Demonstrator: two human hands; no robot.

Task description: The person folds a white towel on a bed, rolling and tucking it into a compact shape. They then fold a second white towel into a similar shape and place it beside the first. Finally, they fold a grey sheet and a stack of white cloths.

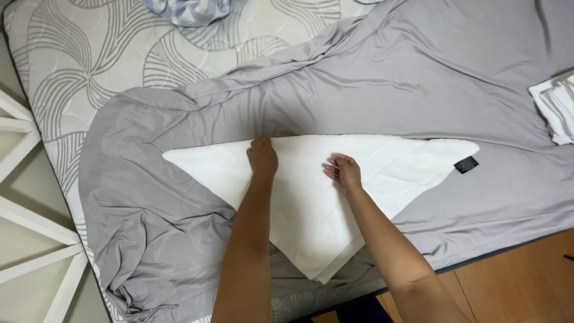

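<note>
1. Flat grey sheet (418,78) lies open beyond the white towel (311,197).
2. Folded white stack (556,107) blocks the right edge.
3. Bunched blue cloth (188,9) sits well away at the far edge.

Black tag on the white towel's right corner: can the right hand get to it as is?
Probably yes. The right hand rests on the white towel, and only flat towel lies between it and the black tag.

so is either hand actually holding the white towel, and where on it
Neither grips it. The left hand presses flat on the white towel near the middle of its long top edge; the right hand rests beside it, fingers curled, on the towel's surface.
</note>
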